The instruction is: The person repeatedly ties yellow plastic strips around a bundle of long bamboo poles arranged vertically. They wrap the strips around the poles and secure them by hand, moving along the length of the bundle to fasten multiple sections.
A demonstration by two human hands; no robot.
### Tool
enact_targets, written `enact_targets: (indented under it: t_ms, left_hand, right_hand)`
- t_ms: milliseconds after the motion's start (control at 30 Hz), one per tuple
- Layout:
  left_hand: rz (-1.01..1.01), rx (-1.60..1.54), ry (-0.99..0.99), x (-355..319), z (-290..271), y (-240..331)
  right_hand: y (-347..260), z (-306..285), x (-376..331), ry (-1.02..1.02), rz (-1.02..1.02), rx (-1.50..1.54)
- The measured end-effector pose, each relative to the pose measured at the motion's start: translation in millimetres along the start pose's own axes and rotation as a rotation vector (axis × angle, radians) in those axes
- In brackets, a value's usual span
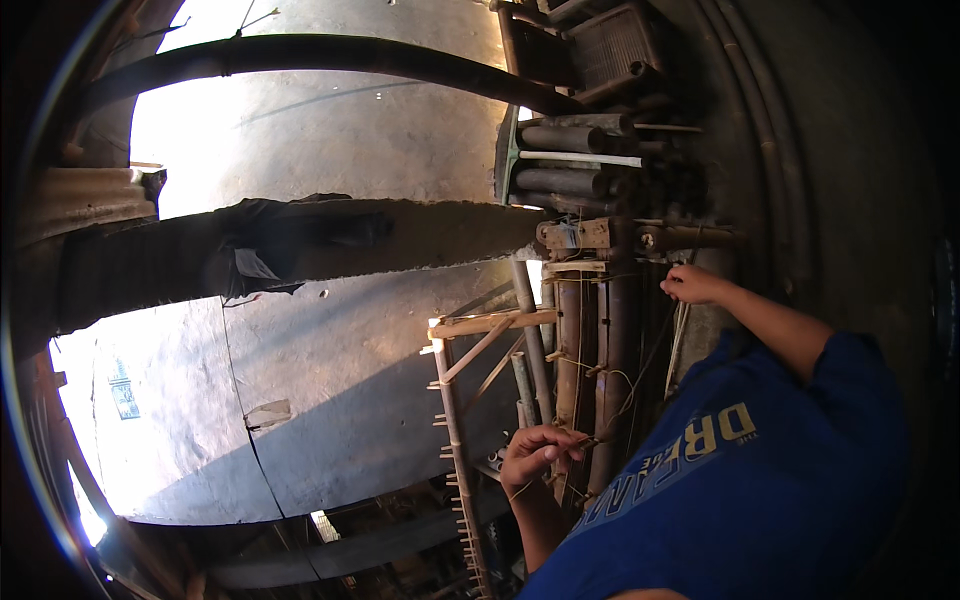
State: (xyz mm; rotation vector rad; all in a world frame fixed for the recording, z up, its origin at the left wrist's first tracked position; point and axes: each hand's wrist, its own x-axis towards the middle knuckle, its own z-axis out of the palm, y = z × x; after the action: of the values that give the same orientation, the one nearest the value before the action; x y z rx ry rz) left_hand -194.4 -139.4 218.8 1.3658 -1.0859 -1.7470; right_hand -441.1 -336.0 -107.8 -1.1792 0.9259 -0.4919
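String (610, 405) runs thru the upright bamboo frame (585, 340) w/ our left hand (535, 450) pinched on its lower end; right hand (690, 284) grips strands up top, fingers closed. We'd keep tension even, pulling slow so loops don't snag on pegs.

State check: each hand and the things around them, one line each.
left hand: fingers pinched on a thin cord
right hand: raised, fingers curled at strings near the frame top
bamboo frame: upright, poles lashed together
pegged bamboo pole: leaning, pegs sticking out
concrete floor: cracked, partly sunlit
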Motion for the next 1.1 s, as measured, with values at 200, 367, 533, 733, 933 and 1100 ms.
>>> enact_targets:
  t_ms: [200, 367, 533, 733, 933, 1100]
  left_hand:
    - [0.051, -0.021, -0.018, 15, 12, 3]
    - [-0.001, -0.01, 0.015, 30, 17, 1]
    - [0.008, -0.082, 0.042, 49, 25, 4]
    - [0.087, -0.488, -0.01, 9, 12, -50]
    - [0.084, -0.519, 0.406, -64, -27, -94]
    - [-0.151, 0.265, 0.894, -113, -91, -166]
  right_hand:
    - [-30, 9, -5, -0.271, -0.044, 0.04]
    - [-145, 29, -67, -0.829, -0.341, -0.033]
    - [-179, 27, -91, -1.205, -0.247, -0.024]
    - [-113, -57, -71, -0.378, -0.227, 1.055]
    - [23, -200, -91, 0.712, -0.202, 1.103]
    - [70, -108, -106, 0.455, 0.146, -0.888]
